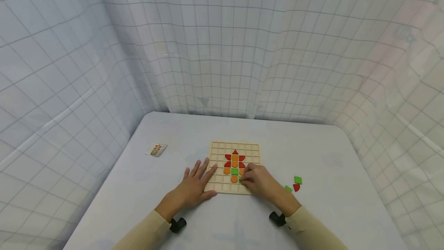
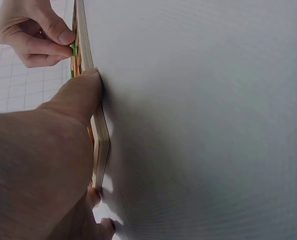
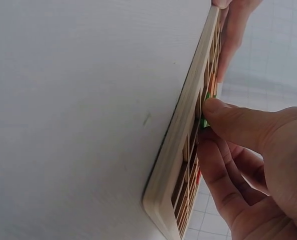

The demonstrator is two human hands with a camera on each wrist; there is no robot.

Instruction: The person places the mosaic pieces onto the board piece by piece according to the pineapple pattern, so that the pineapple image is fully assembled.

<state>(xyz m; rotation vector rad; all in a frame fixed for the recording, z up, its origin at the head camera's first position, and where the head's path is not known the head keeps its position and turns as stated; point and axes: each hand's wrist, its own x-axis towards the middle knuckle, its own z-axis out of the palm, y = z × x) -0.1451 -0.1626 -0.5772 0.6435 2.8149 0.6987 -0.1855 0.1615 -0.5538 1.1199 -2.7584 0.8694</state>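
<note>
A wooden grid board (image 1: 220, 186) lies on the table with coloured flat pieces in its cells. Red pieces (image 1: 227, 157) and an orange square (image 1: 235, 157) sit in the upper rows; orange circles (image 1: 234, 179) and a green square (image 1: 234, 171) lie lower down. My left hand (image 1: 191, 189) rests with spread fingers at the board's left side, its thumb (image 2: 83, 92) touching the near edge. Between thumb and fingertips, my right hand (image 1: 262, 183) pinches a small green piece (image 3: 205, 121) at a lower cell. The fingers hide most of that piece and its outline.
Right of the board lie a green square (image 1: 298, 180), a red quarter-round piece (image 1: 296, 187) and another green piece (image 1: 288, 189), partly behind the right wrist. A picture card (image 1: 156, 149) lies at the left on the white table (image 1: 295, 138). Checked curtains (image 1: 215, 49) enclose the table.
</note>
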